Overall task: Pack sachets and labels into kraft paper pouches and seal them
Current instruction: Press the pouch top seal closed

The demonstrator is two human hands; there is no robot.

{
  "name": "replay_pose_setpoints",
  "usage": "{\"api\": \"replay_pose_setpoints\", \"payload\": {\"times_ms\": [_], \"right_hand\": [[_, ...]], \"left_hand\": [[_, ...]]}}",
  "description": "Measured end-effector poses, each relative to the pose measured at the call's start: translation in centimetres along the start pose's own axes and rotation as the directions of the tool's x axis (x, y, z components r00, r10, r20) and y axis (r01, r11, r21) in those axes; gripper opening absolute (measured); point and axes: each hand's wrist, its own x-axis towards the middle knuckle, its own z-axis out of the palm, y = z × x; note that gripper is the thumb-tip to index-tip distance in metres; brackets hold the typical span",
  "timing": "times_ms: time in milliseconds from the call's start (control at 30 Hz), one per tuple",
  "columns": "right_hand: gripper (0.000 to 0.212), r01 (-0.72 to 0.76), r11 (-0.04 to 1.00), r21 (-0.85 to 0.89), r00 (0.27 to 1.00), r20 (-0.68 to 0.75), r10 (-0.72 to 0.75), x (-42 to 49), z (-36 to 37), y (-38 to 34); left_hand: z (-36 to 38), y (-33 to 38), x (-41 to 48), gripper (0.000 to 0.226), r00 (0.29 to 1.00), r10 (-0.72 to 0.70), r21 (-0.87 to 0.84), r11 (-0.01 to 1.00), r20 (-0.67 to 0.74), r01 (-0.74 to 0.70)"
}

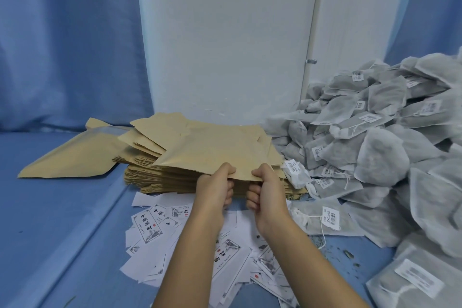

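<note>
A tall stack of kraft paper pouches (pixel 150 177) lies in the middle of the blue surface. Its top kraft pouch (pixel 215 150) is pinched at the near edge by both hands, thumbs on top and fingers curled below. My left hand (pixel 215 186) grips left of centre, my right hand (pixel 266 189) just beside it. White printed labels (pixel 150 227) lie scattered in front of the stack, under my forearms. A big heap of grey mesh sachets (pixel 375 147) with barcode tags fills the right side.
One larger kraft pouch (pixel 72 157) lies flat to the left of the stack. A white panel (pixel 225 37) stands behind, flanked by blue curtains (pixel 62 45). Small dark crumbs (pixel 348 255) dot the surface near the sachets. Bare blue surface (pixel 50 220) stretches to the left.
</note>
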Motion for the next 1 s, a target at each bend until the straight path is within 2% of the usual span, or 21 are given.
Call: {"api": "replay_pose_setpoints", "payload": {"times_ms": [200, 333, 433, 633, 767, 867, 1000], "right_hand": [[0.022, -0.005, 0.998, -0.056, 0.999, 0.040, 0.007, 0.0, 0.2, -0.1], [0.017, -0.018, 0.996, -0.093, 0.998, 0.058, 0.023, -0.2, 0.1, 0.1], [0.023, 0.010, 0.998, -0.061, 1.000, 0.014, -0.009, -0.1, 0.0, 0.0], [0.028, 0.019, 0.996, -0.086, 0.998, 0.068, -0.013, -0.2, 0.2, -0.3], [0.024, 0.014, 0.972, -0.236, 0.991, 0.130, 0.018, -0.4, 0.2, -0.2], [0.038, 0.058, 0.921, -0.386, 0.991, 0.136, -0.005, -0.8, 0.4, -0.1], [0.037, -0.002, 0.964, -0.266, 0.987, 0.157, 0.045, -0.8, 0.2, -0.5]], "left_hand": [[0.6, -0.2, -0.5, 0.026, 0.988, -0.062, 0.063, 0.997, 0.144, 0.054], [0.5, -0.1, -0.5, 0.029, 0.994, -0.019, 0.010, 1.000, 0.108, 0.018], [0.2, -0.1, -0.4, 0.027, 0.998, -0.016, -0.012, 1.000, 0.064, 0.017], [0.4, -0.3, -0.6, 0.029, 0.992, -0.035, 0.034, 0.999, 0.123, 0.031], [0.4, -0.5, -0.3, 0.033, 0.999, -0.014, 0.008, 1.000, 0.042, 0.013], [0.3, -0.5, -0.4, 0.035, 0.999, 0.006, 0.041, 0.999, -0.044, -0.004], [0.6, -0.4, -0.5, 0.034, 0.997, 0.042, 0.045, 0.998, -0.069, -0.039]]}}
